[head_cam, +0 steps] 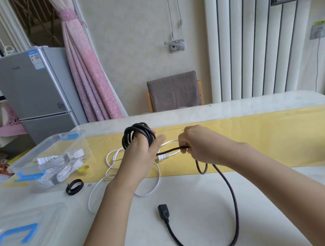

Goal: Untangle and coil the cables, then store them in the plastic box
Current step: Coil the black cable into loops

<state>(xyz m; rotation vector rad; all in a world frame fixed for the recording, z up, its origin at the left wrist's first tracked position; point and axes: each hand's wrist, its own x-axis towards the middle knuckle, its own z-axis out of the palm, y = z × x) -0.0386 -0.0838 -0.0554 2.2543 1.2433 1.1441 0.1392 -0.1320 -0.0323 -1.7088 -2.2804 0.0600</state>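
While L hand (139, 155) grips the coiled black cable (231, 196), R hand (195, 145) pinches its loose length; plug end lies nr table (186, 197) front edge, box (78, 141) at left edge.

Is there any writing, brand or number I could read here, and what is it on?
No text reads clearly.
The blue sticker on the fridge: print too small.
The grey label lower on its door: blurred.
The yellow sign above the wall socket: blurred.
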